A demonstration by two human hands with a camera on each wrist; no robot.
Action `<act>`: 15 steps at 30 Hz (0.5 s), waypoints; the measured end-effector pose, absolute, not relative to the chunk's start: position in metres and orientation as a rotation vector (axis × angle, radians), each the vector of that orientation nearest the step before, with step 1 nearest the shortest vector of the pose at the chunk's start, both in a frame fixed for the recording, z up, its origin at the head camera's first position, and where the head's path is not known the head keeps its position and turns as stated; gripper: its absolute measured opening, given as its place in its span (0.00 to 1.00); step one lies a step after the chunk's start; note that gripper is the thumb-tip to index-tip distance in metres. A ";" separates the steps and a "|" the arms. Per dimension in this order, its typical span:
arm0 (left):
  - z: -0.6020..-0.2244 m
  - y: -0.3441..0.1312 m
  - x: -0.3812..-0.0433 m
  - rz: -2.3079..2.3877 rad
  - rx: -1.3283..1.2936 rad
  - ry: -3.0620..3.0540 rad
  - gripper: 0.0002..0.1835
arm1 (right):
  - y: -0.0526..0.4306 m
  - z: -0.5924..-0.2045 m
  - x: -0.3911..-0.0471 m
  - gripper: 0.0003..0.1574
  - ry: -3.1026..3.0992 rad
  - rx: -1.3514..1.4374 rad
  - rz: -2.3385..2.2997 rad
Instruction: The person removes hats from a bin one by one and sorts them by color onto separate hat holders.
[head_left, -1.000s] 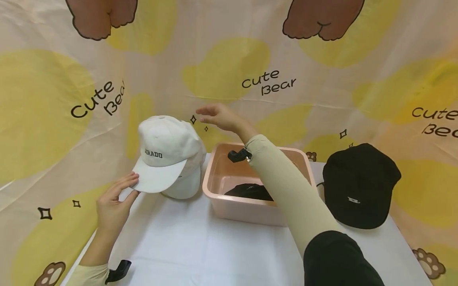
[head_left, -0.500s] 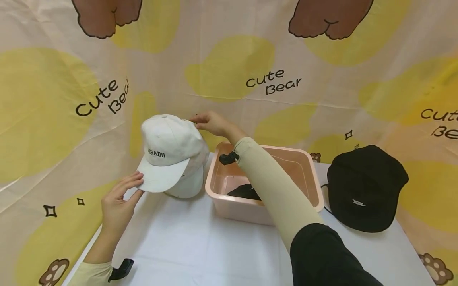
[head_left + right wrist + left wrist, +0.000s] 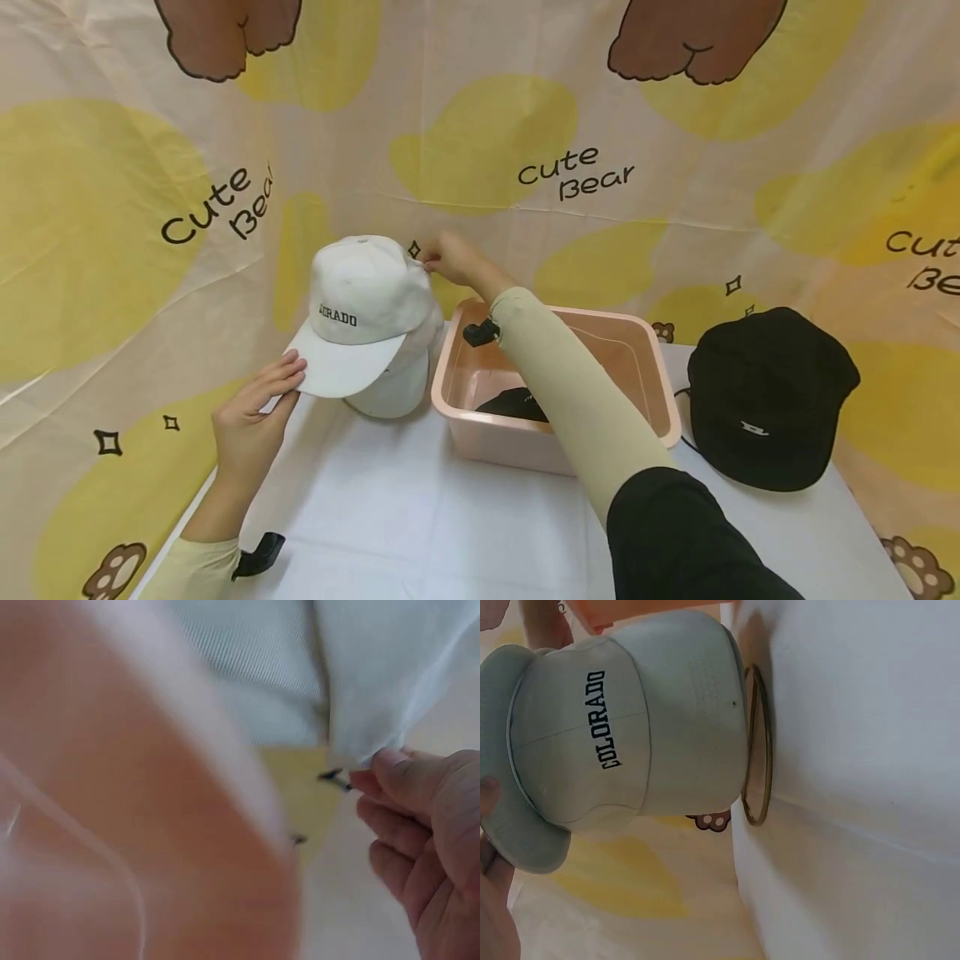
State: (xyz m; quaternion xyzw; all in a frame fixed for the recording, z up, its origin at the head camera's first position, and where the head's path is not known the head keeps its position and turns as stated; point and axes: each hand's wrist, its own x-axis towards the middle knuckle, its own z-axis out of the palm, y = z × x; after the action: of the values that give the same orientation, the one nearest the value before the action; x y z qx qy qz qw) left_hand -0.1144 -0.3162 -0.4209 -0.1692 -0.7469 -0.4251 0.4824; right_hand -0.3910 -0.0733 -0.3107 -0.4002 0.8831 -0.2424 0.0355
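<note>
Two white baseball caps sit one over the other at the left of the table. My left hand (image 3: 251, 425) pinches the brim of the upper cap (image 3: 367, 283) between thumb and fingers. At the back of that cap, my right hand (image 3: 453, 257) pinches its edge; in the right wrist view the thumb (image 3: 405, 776) presses the pale fabric against a finger. The lower cap (image 3: 577, 742), lettered COLORADO, shows plainly in the left wrist view, its brim pointing down toward the table. A gold wire ring (image 3: 768, 765) stands out below that brim.
A pink plastic bin (image 3: 510, 450) stands just right of the white caps, with a black item (image 3: 513, 404) inside; my right forearm crosses over it. At the right, a black cap (image 3: 772, 400) sits beside a thin dark wire. A printed cloth (image 3: 480, 142) hangs behind the table.
My right hand has come down and left to the back of the upper cap and now pinches it. The upper cap has shifted slightly up and right, my left hand still on its brim.
</note>
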 end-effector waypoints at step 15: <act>-0.448 -0.326 -0.123 -0.820 -0.551 -1.933 0.21 | -0.068 -0.312 -0.390 0.15 2.738 -1.221 -0.384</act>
State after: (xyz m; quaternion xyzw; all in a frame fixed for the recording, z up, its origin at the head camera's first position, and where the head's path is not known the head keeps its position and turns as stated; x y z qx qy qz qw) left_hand -0.1230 -0.3260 -0.4477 -0.2246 -0.7875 -0.3343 0.4665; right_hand -0.3902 -0.0676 -0.3121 -0.4032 0.9043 -0.1268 0.0598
